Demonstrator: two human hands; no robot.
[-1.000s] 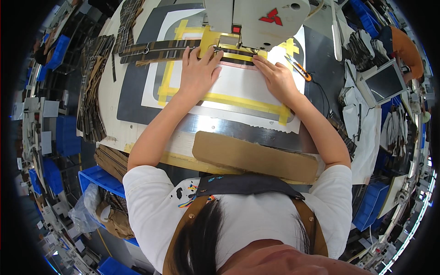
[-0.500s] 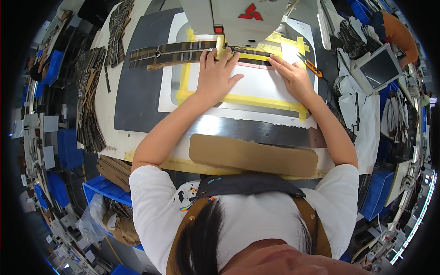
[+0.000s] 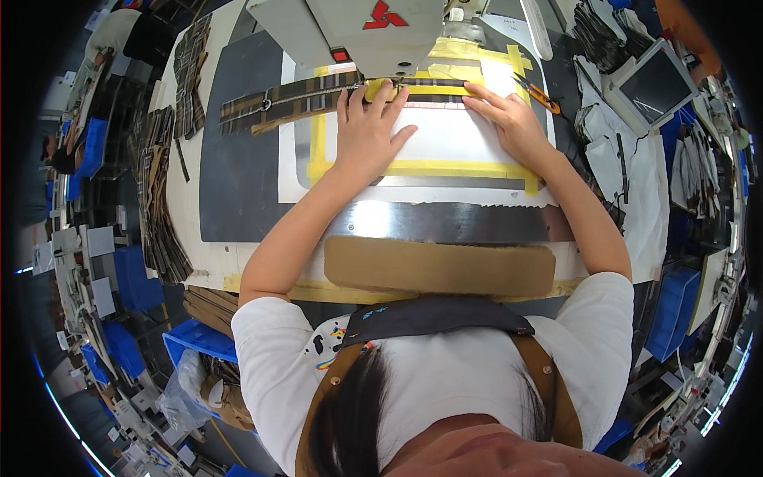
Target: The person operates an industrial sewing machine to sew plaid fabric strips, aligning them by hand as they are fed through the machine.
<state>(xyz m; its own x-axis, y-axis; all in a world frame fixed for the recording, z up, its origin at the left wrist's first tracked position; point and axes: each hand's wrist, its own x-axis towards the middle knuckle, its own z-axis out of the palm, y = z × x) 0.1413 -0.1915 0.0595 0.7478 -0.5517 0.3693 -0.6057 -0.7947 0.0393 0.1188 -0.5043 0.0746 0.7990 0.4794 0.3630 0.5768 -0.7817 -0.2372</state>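
Note:
A plaid fabric strip with a zipper point(image 3: 296, 101) lies across a white template sheet point(image 3: 362, 195) edged with yellow tape, running under the sewing machine head point(image 3: 350, 33). My left hand point(image 3: 368, 135) rests flat with spread fingers, its fingertips on the strip just below the machine head. Stretched out on the right, my right hand point(image 3: 515, 126) touches the strip's right end with its fingertips. The needle area is hidden behind the machine head and my left fingers.
Orange-handled thread snips point(image 3: 544, 97) lie right of the template. A screen unit point(image 3: 653, 86) stands at the right. Plaid pieces point(image 3: 159, 199) are piled along the table's left edge. A brown padded board point(image 3: 439, 266) spans the near edge, with a blue bin point(image 3: 199, 340) below left.
The whole view has shifted and tilted slightly, so the machine head appears farther left. Both hands stay on the strip in nearly the same places.

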